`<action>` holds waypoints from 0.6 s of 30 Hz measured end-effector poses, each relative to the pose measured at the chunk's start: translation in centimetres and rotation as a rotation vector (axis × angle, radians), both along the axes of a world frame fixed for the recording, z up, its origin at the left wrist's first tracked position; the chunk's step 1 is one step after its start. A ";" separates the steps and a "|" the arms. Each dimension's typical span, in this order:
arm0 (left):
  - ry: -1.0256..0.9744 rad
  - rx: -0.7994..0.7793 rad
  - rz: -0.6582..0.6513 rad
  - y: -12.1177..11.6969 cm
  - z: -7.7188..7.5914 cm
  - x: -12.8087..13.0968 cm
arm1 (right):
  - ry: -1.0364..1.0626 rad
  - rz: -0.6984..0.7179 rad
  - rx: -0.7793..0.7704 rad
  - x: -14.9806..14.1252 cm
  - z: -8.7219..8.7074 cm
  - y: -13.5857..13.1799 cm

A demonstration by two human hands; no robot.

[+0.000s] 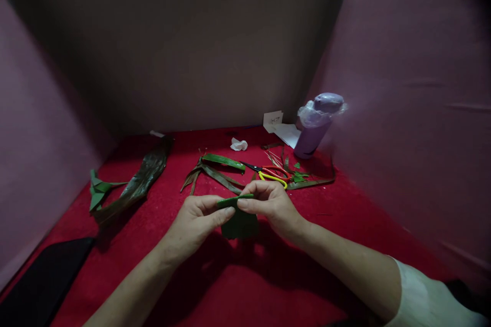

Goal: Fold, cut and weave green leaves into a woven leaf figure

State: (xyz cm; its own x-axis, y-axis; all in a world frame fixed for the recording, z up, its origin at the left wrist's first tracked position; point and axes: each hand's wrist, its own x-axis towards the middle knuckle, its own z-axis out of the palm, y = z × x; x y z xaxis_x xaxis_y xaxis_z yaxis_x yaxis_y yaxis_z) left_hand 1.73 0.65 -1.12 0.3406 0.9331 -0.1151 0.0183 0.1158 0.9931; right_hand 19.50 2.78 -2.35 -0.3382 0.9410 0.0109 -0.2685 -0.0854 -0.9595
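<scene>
Both my hands pinch a small piece of green leaf (241,226) above the red cloth, its top edge rolled or folded over and its lower part hanging flat. My left hand (197,219) grips the left end of that edge between thumb and fingers. On the right end, my right hand (270,207) holds it the same way. Just beyond the hands lie scissors (276,173) with red and yellow handles, blades pointing left. A cut green leaf strip (224,162) and brownish leaf strips (220,176) are beside them.
A folded green leaf shape (98,190) and a long, shiny dark leaf (148,171) lie at left. Near front left is a black flat object (48,278). A purple tumbler (312,135) with plastic wrap, white paper (287,134) and crumpled tissue (239,144) stand or lie at the back.
</scene>
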 end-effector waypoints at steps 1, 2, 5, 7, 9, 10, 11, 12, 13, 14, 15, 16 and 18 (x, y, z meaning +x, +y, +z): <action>-0.012 -0.021 0.001 0.1 -0.1 0.0 | 0.006 -0.017 -0.007 0.0 -0.1 0.0; -0.032 -0.039 0.010 0.1 -0.2 0.1 | 0.013 -0.038 -0.012 -0.1 -0.1 0.0; -0.066 -0.021 0.079 0.4 -0.4 0.1 | 0.017 -0.078 -0.010 -0.2 -0.4 0.0; -0.043 0.032 0.121 0.5 -0.4 0.1 | 0.012 -0.078 -0.002 -0.3 -0.5 -0.1; -0.022 0.065 0.140 0.4 -0.4 0.1 | 0.014 -0.061 -0.001 -0.4 -0.6 -0.2; -0.020 0.073 0.147 0.4 -0.3 0.1 | 0.021 -0.055 -0.006 -0.4 -0.7 -0.3; -0.019 0.079 0.155 0.3 -0.2 0.1 | 0.032 -0.050 -0.014 -0.4 -0.8 -0.3; -0.017 0.086 0.162 0.2 -0.2 0.1 | 0.043 -0.042 -0.025 -0.4 -0.8 -0.3; -0.011 0.093 0.169 0.2 -0.1 0.1 | 0.049 -0.031 -0.033 -0.4 -0.9 -0.3; -0.001 0.097 0.175 0.2 0.0 0.1 | 0.049 -0.017 -0.039 -0.4 -0.9 -0.3; 0.010 0.102 0.184 0.1 0.0 0.1 | 0.043 -0.003 -0.039 -0.4 -0.9 -0.2; 0.023 0.106 0.192 0.2 0.1 0.1 | 0.031 0.016 -0.033 -0.4 -1.0 -0.1; 0.043 0.113 0.206 0.2 0.2 0.1 | 0.004 0.055 -0.014 -0.4 -1.0 0.0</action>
State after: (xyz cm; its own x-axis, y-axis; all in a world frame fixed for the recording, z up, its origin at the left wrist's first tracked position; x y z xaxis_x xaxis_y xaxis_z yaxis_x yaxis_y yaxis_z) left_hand 1.83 0.84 -0.95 0.1391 0.9901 -0.0159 0.0488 0.0092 0.9988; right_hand 19.10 2.81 -3.31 -0.3894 0.9211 -0.0005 -0.2673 -0.1136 -0.9569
